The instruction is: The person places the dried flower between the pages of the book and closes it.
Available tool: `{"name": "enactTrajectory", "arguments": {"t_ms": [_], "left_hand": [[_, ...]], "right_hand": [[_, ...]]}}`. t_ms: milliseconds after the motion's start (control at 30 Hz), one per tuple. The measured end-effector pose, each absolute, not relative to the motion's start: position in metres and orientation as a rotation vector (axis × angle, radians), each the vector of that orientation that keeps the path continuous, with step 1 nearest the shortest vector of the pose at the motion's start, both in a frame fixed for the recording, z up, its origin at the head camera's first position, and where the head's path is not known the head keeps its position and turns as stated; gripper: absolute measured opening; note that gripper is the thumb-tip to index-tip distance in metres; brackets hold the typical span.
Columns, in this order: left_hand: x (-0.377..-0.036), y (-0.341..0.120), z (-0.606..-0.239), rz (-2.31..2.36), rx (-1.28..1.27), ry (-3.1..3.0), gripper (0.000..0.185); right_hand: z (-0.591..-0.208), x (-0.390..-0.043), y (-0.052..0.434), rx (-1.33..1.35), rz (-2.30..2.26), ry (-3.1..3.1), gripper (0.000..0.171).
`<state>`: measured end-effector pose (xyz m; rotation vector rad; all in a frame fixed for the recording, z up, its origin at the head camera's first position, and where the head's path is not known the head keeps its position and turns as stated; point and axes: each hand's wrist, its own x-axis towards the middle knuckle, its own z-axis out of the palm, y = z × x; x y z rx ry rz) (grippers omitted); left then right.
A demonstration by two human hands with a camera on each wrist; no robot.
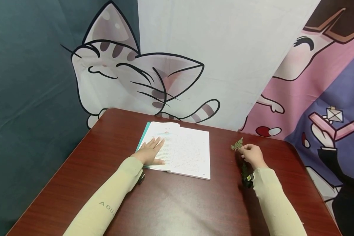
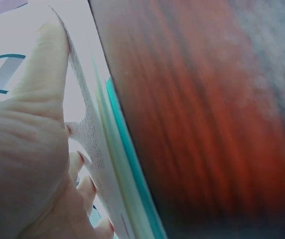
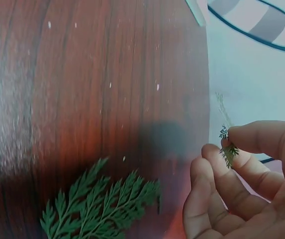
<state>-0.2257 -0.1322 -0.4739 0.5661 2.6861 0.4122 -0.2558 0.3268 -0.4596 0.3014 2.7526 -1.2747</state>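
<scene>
Here, left grip (image 1: 149, 152) flat, released on book (image 1: 183, 149), right grip (image 1: 252, 154) pinching fern sprig (image 1: 237, 144), stem hidden by fingers (image 3: 254, 137)

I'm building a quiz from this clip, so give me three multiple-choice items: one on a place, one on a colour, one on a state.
1. Where does the left hand rest?
A on the open book's left page
B on bare table
C on the sprig

2. What colour is the book cover's edge?
A red
B teal
C black

3. How is the right hand?
A flat
B pinching a green sprig
C fisted, holding nothing

Answers: 1 A, fingers lie flat on the page; 2 B, a teal strip shows beside the pages; 3 B, fingertips grip its stem.
</scene>
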Motion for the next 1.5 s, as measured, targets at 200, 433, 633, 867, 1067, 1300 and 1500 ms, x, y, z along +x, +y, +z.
{"name": "enactTrajectory", "arguments": {"t_ms": [200, 433, 633, 867, 1067, 1300, 1500], "left_hand": [[-0.225, -0.132, -0.474, 0.385, 0.581, 2.706, 0.102], [-0.227, -0.132, -0.476, 0.395, 0.571, 2.7, 0.102], [-0.226, -0.131, -0.474, 0.375, 0.567, 2.704, 0.102], [-0.224, -0.131, -0.47, 0.379, 0.578, 2.698, 0.101], [-0.225, -0.132, -0.472, 0.384, 0.575, 2.701, 0.102], [-0.224, -0.133, -0.472, 0.396, 0.569, 2.708, 0.102], [-0.225, -0.132, -0.474, 0.397, 0.581, 2.705, 0.102]], "right_hand": [[-0.45, -0.253, 0.313, 0.225, -1.307, 2.77, 0.025], [-0.441, -0.25, 0.296, 0.135, -1.452, 2.743, 0.025], [-0.435, -0.249, 0.28, 0.068, -1.578, 2.659, 0.024], [-0.434, -0.245, 0.259, 0.028, -1.573, 2.65, 0.023], [-0.439, -0.244, 0.24, -0.003, -1.543, 2.668, 0.021], [-0.446, -0.244, 0.216, -0.055, -1.577, 2.648, 0.016], [-0.451, -0.246, 0.194, -0.115, -1.565, 2.639, 0.012]]}}
